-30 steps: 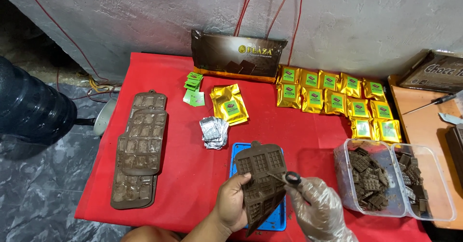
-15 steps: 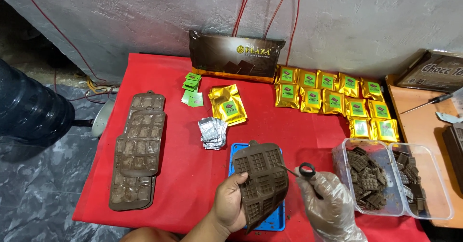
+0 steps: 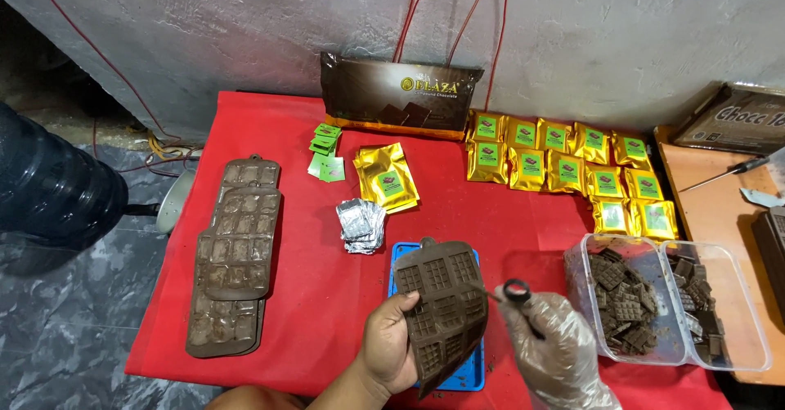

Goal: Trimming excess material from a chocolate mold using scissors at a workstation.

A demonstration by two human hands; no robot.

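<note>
The bare left hand point(image 3: 391, 351) grips a brown chocolate mould point(image 3: 441, 312) over a blue tray point(image 3: 462, 373). At three o'clock, the gloved right hand point(image 3: 556, 357) clasps a thin black tool point(image 3: 515, 291).

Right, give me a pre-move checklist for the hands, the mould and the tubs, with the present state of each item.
1. Left hand grips the brown chocolate mould by its lower left edge: ok.
2. Mould sits over the blue tray, so crumbs fall onto it: ok.
3. Right hand is gloved: ok; left hand is bare: not ok.
4. Thin tool in the right hand has its tip at the mould: cannot tell whether it touches.
5. Clear tub of chocolate pieces is open beside the right hand: ok.
6. Mould cavities emptied: cannot tell.
</note>
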